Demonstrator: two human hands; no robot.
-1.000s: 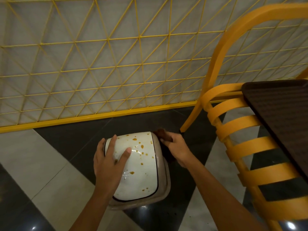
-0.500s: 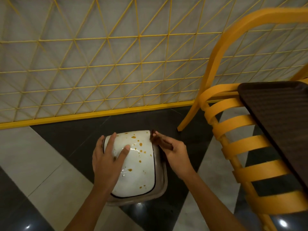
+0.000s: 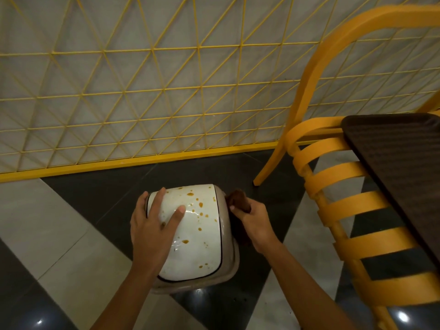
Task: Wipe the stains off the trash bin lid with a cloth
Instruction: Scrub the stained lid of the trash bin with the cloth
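A small trash bin with a white domed lid (image 3: 197,248) stands on the floor below me. Several orange-brown stains dot the lid, mostly on its far half. My left hand (image 3: 152,225) lies flat on the lid's left side, fingers spread, pressing on it. My right hand (image 3: 256,222) is at the bin's right edge, closed around a dark brown cloth (image 3: 239,201). The cloth sticks up past my fingers and hangs beside the bin's beige rim (image 3: 232,263), off the white surface.
A yellow wire-mesh fence (image 3: 166,96) with a yellow base rail runs behind the bin. A yellow slatted chair (image 3: 333,177) stands close on the right, with a dark brown tabletop (image 3: 402,158) over it. The floor has glossy black and pale tiles.
My right hand with the cloth has shifted slightly along the bin's right edge, staying off the lid. My left hand has kept its place on the lid. The view has moved a little.
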